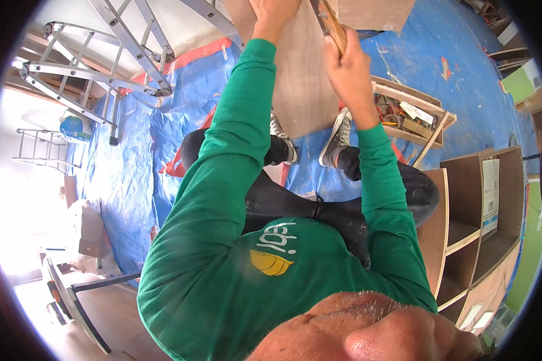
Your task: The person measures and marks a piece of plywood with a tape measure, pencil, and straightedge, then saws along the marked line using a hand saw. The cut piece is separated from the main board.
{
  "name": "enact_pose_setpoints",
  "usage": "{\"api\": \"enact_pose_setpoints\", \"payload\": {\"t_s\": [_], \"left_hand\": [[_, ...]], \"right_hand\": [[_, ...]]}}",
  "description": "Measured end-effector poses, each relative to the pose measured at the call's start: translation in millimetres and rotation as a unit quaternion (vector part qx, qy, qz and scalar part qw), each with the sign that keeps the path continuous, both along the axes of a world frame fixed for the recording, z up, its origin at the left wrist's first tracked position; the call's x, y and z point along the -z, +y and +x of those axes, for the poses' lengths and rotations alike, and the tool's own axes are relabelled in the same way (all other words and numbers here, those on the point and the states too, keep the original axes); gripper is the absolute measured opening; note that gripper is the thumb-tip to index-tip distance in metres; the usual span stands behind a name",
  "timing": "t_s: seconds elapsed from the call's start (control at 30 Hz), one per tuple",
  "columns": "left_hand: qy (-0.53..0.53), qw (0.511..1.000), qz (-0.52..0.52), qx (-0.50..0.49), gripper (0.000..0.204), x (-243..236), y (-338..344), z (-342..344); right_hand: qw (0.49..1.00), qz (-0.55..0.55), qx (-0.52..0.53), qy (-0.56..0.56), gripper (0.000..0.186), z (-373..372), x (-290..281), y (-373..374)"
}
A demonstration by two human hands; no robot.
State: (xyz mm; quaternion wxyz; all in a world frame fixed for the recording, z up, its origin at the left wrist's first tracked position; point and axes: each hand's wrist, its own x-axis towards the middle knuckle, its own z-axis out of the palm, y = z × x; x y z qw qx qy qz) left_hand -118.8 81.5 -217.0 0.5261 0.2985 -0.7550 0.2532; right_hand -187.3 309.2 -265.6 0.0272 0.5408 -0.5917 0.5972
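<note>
- Head view: the right hand [350,75] is curled tight around a wooden-handled tool [333,25]
- That tool is at the top, just over a big brown board [307,78]
- The left hand [274,13] is near the board, cut off at the top, so I cannot tell if it is open or closed
- The board's near end is between two dark shoes [338,141]
- To the right, an open wooden box [412,137] has lots of bits inside
</note>
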Motion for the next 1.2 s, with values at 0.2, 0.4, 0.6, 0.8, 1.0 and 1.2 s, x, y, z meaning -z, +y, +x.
{"api": "enact_pose_setpoints", "payload": {"t_s": [0.2, 0.4, 0.6, 0.8, 1.0, 1.2], "left_hand": [[-0.02, 0.999, 0.03, -0.004, 0.018, 0.9, -5.5, 3.6], [0.019, 0.999, -0.025, 0.017, 0.014, 12.4, -13.4, -1.3], [0.006, 1.0, 0.006, -0.011, 0.016, 7.3, -4.2, -4.6], [-0.014, 1.0, 0.026, -0.002, 0.018, 0.4, -1.0, 4.3], [0.011, 1.0, -0.024, 0.011, 0.018, 12.2, -14.9, 0.6], [0.02, 1.0, -0.006, -0.015, 0.019, 13.2, -5.4, -6.5]], "right_hand": [[0.995, 0.095, 0.013, 0.003, 0.035, 15.4, 18.5, 88.2], [0.962, 0.248, 0.05, -0.099, 0.043, 54.4, 18.8, 226.8], [0.991, 0.127, 0.012, -0.031, 0.029, 10.6, -6.0, 36.4], [0.996, 0.079, 0.03, 0.001, 0.032, -2.6, 17.4, 10.0], [0.973, 0.213, 0.047, -0.079, 0.042, 47.6, 31.7, 201.5], [0.979, 0.197, 0.044, -0.024, 0.037, 23.4, 1.9, 107.6]]}}
